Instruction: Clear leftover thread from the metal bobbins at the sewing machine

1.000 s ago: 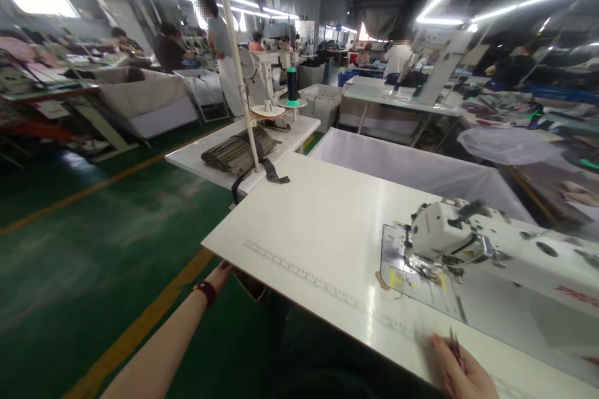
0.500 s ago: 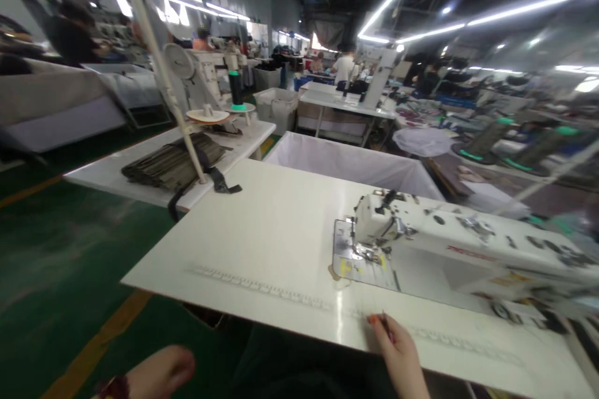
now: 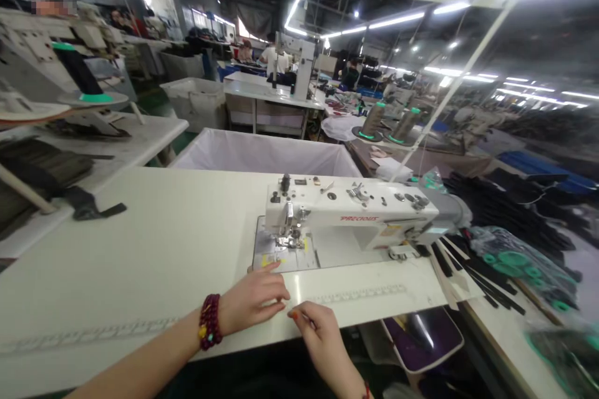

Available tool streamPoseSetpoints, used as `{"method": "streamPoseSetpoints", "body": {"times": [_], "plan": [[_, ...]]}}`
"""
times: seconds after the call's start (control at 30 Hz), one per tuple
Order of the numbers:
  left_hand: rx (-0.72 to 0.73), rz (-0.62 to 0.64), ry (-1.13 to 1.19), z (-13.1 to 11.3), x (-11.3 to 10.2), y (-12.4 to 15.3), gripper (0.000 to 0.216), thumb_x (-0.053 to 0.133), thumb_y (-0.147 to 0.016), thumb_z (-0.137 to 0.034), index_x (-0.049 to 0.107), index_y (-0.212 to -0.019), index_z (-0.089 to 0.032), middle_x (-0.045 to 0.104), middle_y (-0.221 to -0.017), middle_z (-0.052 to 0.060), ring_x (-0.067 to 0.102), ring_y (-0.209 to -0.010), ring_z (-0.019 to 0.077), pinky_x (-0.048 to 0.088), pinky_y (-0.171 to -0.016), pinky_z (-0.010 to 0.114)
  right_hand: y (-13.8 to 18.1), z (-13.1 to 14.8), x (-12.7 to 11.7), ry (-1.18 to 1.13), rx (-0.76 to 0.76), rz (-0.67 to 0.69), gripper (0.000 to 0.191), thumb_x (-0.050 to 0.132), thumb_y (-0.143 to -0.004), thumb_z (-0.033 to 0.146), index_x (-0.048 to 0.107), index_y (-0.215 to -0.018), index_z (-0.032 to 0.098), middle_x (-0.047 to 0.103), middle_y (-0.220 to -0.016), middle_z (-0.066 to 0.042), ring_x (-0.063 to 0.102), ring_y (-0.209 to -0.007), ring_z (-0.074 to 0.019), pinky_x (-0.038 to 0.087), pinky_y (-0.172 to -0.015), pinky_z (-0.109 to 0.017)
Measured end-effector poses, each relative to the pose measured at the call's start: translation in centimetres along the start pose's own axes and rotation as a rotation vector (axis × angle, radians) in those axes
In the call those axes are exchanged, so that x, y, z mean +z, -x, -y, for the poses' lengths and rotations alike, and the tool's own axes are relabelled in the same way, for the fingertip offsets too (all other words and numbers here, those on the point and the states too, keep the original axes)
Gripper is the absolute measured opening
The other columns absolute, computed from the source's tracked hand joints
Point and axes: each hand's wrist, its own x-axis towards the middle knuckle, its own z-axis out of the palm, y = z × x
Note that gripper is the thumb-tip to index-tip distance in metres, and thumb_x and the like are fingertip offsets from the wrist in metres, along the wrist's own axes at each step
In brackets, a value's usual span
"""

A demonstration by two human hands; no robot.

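My left hand [image 3: 255,300], with a dark bead bracelet [image 3: 209,330] on the wrist, lies on the white sewing table [image 3: 154,249] near its front edge, fingers stretched out toward the right. Its fingertips meet those of my right hand [image 3: 321,335], which is pinched on a small thin dark tool [image 3: 304,318]. Both hands sit just in front of the metal needle plate [image 3: 281,254] of a white sewing machine [image 3: 355,219]. A printed measuring tape [image 3: 365,293] runs along the table's front edge.
A white cloth-lined bin [image 3: 262,153] stands behind the table. Black strips [image 3: 472,274] and bags of green parts [image 3: 512,257] lie to the right. A dark fabric stack [image 3: 42,168] lies on the left table. Other people work at distant tables.
My view swung right, bringing the machine to the centre. My left hand rose from below the table edge onto the tabletop and met my right hand, which still holds the thin tool.
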Motion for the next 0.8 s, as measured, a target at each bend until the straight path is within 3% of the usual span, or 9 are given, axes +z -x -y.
{"method": "streamPoseSetpoints", "body": {"times": [0.1,0.2,0.3,0.43,0.63,0.8], "plan": [[0.014,0.061,-0.031,-0.1,-0.3,-0.4,0.017,0.046,-0.093,-0.023,0.062,-0.092,-0.023,0.067,-0.087,0.003,0.063,-0.083,0.0156,0.049,-0.086,0.032,-0.6,-0.4,-1.5,0.027,-0.002,0.018,0.034,0.048,-0.093,0.032,0.05,-0.062,0.019,0.043,-0.058,0.005,0.038,-0.058,-0.0109,0.029,-0.055,-0.023],[-0.085,0.075,-0.087,0.0,0.1,-0.3,0.02,0.043,-0.094,-0.027,0.063,-0.089,-0.024,0.065,-0.083,0.003,0.06,-0.075,0.0174,0.047,-0.067,0.03,-1.7,-1.2,-3.2,0.088,-0.014,0.05,0.031,0.047,-0.094,0.033,0.058,-0.068,0.02,0.053,-0.061,0.003,0.047,-0.06,-0.0122,0.034,-0.057,-0.023],[-0.26,0.018,-0.119,0.7,1.0,0.2,0.024,0.04,-0.095,-0.028,0.062,-0.087,-0.022,0.064,-0.082,0.003,0.06,-0.075,0.018,0.047,-0.07,0.031,-2.8,-3.1,-5.5,0.185,0.016,-0.007,0.02,0.047,-0.092,0.03,0.065,-0.093,0.021,0.069,-0.086,-0.003,0.06,-0.077,-0.0165,0.043,-0.071,-0.025],[-0.44,-0.091,-0.099,1.9,1.9,1.3,0.022,0.04,-0.095,-0.026,0.06,-0.091,-0.02,0.065,-0.086,0.004,0.061,-0.081,0.0172,0.049,-0.073,0.029,-3.5,-6.3,-8.8,0.479,0.152,-0.119,0.03,0.047,-0.09,0.031,0.058,-0.116,0.02,0.067,-0.11,-0.009,0.064,-0.093,-0.0237,0.046,-0.08,-0.033],[-0.581,-0.176,-0.065,2.3,2.2,2.6,0.025,0.039,-0.095,-0.034,0.061,-0.089,-0.022,0.066,-0.084,0.003,0.063,-0.077,0.0168,0.051,-0.071,0.028,-4.1,-9.0,-10.9,0.831,0.155,-0.199,0.03,0.039,-0.094,0.031,0.054,-0.117,0.019,0.063,-0.103,-0.01,0.063,-0.084,-0.0241,0.046,-0.068,-0.033],[-0.652,-0.19,0.032,3.1,3.5,4.6,0.024,0.043,-0.092,-0.041,0.063,-0.091,-0.027,0.067,-0.09,0.001,0.064,-0.085,0.0188,0.051,-0.076,0.027,-4.4,-9.1,-10.9,0.924,0.04,-0.324,0.033,0.047,-0.089,0.018,0.054,-0.121,0.016,0.059,-0.112,-0.014,0.054,-0.103,-0.0288,0.041,-0.089,-0.043]]}}
